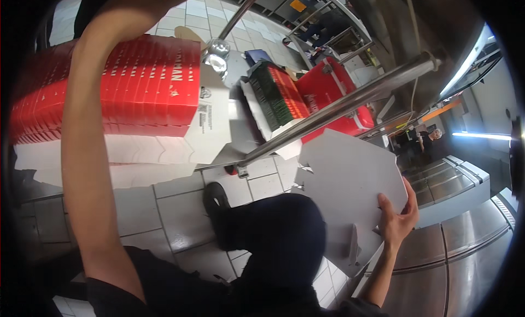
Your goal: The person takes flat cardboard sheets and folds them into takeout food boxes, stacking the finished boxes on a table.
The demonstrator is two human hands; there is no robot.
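Underfoot lies a pale tiled floor (180,207), with a dark shoe (217,203) planted at its centre. Toward one o'clock, a red bin (328,87) sits behind two slanting steel rails (350,101), and just left of it stands a second batch of folded cartons with green and red edges (276,92), while metal shelving (322,21) stands farther up at twelve to one o'clock. A stainless-steel counter (470,257) fills the four o'clock corner, and at three o'clock another person (424,142) stands small and far off beneath a bright strip light (481,135).
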